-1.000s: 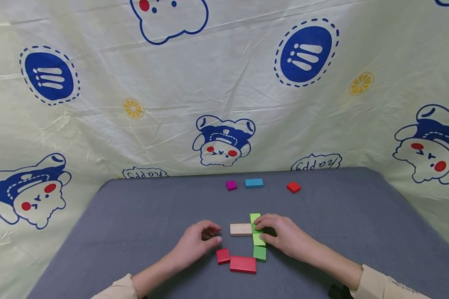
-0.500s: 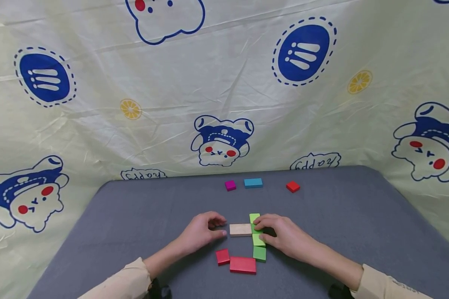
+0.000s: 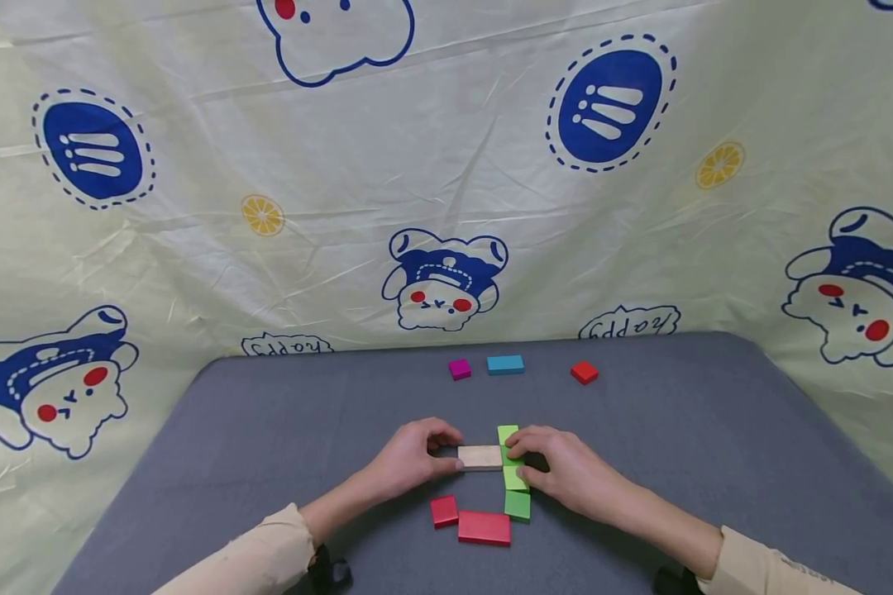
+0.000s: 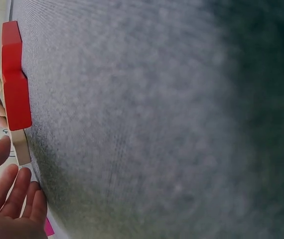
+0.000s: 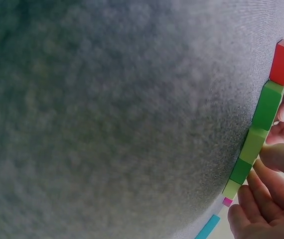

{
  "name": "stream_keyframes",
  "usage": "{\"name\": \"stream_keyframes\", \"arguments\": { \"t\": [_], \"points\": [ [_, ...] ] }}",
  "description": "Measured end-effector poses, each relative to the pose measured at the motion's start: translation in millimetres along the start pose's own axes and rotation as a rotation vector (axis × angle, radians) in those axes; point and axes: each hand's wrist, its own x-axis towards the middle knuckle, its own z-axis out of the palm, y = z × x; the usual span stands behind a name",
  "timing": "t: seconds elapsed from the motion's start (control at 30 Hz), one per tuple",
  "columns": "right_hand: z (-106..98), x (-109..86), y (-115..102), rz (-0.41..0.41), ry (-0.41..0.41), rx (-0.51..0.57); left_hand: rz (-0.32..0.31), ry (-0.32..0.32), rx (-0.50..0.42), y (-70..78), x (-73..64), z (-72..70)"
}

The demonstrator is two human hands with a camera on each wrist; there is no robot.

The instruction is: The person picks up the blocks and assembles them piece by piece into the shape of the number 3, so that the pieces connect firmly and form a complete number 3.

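A pale wooden block [image 3: 479, 458] lies flat, its right end against a column of light and darker green blocks [image 3: 517, 505]. My left hand [image 3: 415, 454] is at the wooden block's left end, thumb and fingertips right at its edge and spread apart. In the left wrist view, the left fingers [image 4: 16, 191] are loosely bent beside that block. My right hand [image 3: 565, 471] rests along the column's right side, with thumb and fingertips touching the green blocks and covering part of them. Below lie a large red block [image 3: 484, 528] and a smaller red block [image 3: 443, 511], corner to corner.
Toward the table's far edge lie a magenta block [image 3: 460, 369], a blue block [image 3: 505, 364] and another red block [image 3: 584, 373]. A grey cloth covers the table [image 3: 305, 413], and a printed curtain [image 3: 327, 281] hangs behind it.
My left hand has moved right and slightly away from me, from above the small red block to the wooden block's left end. The right hand and blocks have stayed in place.
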Motion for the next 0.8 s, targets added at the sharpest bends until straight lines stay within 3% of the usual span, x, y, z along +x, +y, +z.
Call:
{"name": "stream_keyframes", "arguments": {
  "t": [0.27,0.53,0.8],
  "points": [
    [0.9,1.6,-2.0,-0.005,0.002,-0.044,-0.013,0.003,0.010,1.8,-0.5,2.2],
    [-1.0,5.0,-2.3,-0.021,-0.014,-0.089,0.015,0.016,0.046,1.8,-0.6,3.3],
    [-1.8,6.9,-3.3,-0.072,-0.008,-0.147,-0.012,0.017,0.053,4.8,-0.5,4.9]
  ]
}}
